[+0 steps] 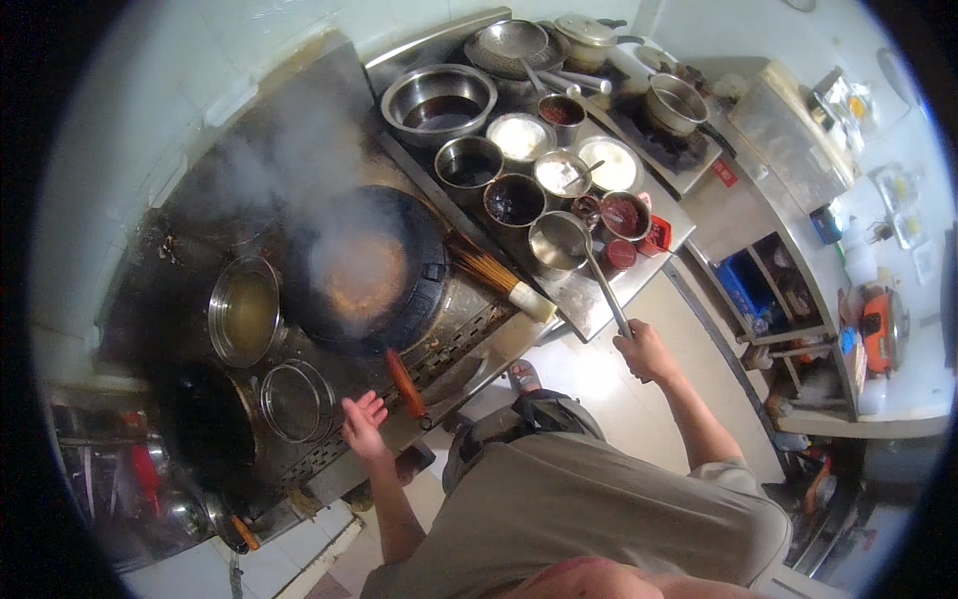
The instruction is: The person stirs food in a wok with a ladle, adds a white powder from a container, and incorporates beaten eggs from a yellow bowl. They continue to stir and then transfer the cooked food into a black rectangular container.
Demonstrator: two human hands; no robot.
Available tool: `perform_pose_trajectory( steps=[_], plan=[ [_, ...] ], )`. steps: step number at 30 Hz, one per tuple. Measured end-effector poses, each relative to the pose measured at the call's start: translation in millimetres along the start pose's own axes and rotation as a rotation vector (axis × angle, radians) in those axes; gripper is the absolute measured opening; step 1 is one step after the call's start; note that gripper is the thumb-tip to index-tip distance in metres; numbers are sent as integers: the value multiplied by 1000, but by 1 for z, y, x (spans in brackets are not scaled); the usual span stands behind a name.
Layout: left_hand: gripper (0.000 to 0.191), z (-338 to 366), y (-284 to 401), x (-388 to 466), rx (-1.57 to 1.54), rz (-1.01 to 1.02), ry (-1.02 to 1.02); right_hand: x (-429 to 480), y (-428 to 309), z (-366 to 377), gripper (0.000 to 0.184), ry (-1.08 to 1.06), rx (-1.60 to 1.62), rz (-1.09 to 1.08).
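My right hand (645, 350) grips the long handle of a steel ladle (608, 288). The ladle's head is at a round steel pot (554, 258) on the seasoning counter; I cannot tell how deep it sits. My left hand (363, 425), fingers apart and holding nothing, hovers by the stove edge near the reddish wooden handle (404, 382) of a black wok (419, 299). Steam rises from the wok, blurring the brownish contents (367, 277). A bamboo wok brush (501, 281) lies between the wok and the counter.
Left of the wok are a steel bowl (243, 311) with yellowish liquid and a wire-rimmed strainer (298, 400). A second dark wok (206, 427) stands nearer. Open containers of dark sauce (514, 200) and white powder (520, 136) crowd the counter. Behind stands a large steel basin (439, 97).
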State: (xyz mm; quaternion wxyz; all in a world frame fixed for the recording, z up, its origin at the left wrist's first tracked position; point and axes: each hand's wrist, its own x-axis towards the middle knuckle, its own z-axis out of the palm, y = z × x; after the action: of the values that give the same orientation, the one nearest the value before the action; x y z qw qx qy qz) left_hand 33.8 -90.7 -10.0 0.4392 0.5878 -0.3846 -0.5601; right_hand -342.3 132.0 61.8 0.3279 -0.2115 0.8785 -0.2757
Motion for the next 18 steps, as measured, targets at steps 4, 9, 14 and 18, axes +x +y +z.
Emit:
perform_pose_trajectory(
  steps=[4, 9, 14, 18],
  plan=[
    [43, -27, -33, -2, 106, -73, 31, 21, -2, 6, 25, -157, 16, 80],
    [39, -23, -49, -3, 220, -102, -70, 35, -11, -24, 14, -363, 754, 334],
    [39, -15, -50, -5, 217, -129, -89, 18, -16, -40, 10, -424, 974, 383],
    [41, -12, -48, -8, 256, -135, -117, 1, -15, -41, 11, -285, 855, 284]
  ],
)
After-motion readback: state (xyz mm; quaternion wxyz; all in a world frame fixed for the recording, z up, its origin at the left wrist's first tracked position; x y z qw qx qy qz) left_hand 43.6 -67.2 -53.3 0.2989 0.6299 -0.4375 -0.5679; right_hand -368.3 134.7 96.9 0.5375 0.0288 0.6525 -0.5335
